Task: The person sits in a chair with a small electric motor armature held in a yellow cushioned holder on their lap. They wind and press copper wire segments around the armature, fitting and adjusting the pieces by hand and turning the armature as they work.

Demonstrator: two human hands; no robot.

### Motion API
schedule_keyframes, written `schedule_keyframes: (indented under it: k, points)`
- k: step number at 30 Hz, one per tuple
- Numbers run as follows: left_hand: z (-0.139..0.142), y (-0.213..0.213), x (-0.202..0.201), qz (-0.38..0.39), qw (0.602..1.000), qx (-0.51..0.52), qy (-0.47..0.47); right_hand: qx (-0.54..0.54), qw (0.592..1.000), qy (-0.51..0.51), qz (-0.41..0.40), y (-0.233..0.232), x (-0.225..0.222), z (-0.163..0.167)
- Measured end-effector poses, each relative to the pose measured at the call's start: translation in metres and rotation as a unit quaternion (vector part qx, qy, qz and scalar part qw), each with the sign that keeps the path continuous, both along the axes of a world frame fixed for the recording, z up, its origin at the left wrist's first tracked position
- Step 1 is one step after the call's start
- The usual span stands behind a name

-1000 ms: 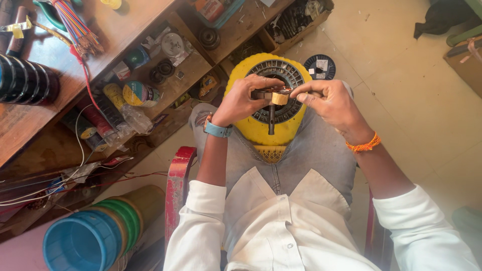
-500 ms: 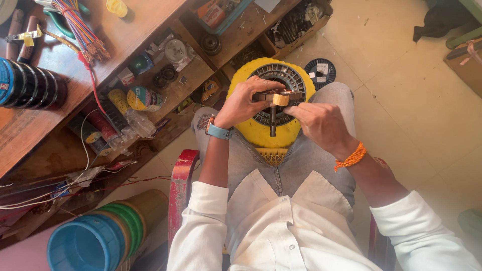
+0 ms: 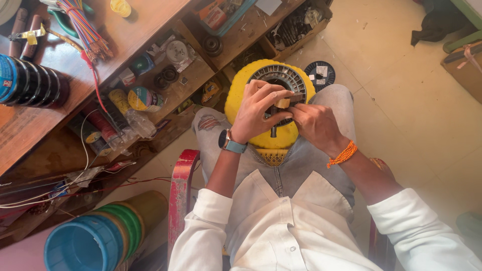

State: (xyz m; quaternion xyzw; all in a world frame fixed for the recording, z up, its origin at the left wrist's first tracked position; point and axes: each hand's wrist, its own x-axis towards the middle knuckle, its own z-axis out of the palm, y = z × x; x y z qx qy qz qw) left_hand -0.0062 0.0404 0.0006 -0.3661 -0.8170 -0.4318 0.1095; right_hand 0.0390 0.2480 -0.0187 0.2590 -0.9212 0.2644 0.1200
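Right hand (image 3: 314,125) slid in against left hand (image 3: 258,113), both hands pinching 1 small tan block (image 3: 282,103) at the hub, yellow fan motor (image 3: 268,108) propped on my lap for steadiness.

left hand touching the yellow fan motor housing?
Touching. Head view: left hand lies across the slotted stator face of the yellow fan motor housing, fingers pressed on it.

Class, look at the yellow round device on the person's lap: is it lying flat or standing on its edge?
Lying flat. The yellow round device rests across the thighs, round grille facing up, with the left hand and right hand working on top.
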Motion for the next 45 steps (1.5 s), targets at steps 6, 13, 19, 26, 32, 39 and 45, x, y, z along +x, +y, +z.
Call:
schedule_keyframes:
  k: [6,13,19,26,32,39,45]
  points:
    - [-0.012,0.012,-0.002,0.069,0.997,0.038,-0.007,-0.019,1.000,-0.004,-0.006,0.001,-0.001,-0.001]
    - [-0.010,0.025,0.007,0.156,0.986,0.058,-0.029,-0.024,1.000,-0.002,-0.007,0.002,-0.001,0.001]
    - [-0.013,0.015,0.018,0.155,0.984,0.074,0.039,-0.025,0.999,-0.020,0.007,-0.002,0.003,0.006]
    - [-0.040,-0.004,0.054,0.113,0.991,-0.030,0.070,-0.005,0.999,-0.045,0.025,-0.003,0.011,0.015]
    - [-0.057,-0.005,0.050,0.120,0.989,0.017,0.083,0.013,0.991,-0.078,0.104,-0.011,0.028,0.052]
    - [-0.067,0.030,0.065,0.200,0.920,0.277,-0.192,0.031,0.999,-0.014,0.026,0.002,-0.003,0.095]
    - [-0.055,0.059,0.062,0.283,0.816,0.364,-0.349,-0.012,0.999,-0.030,0.027,-0.008,-0.057,0.086]
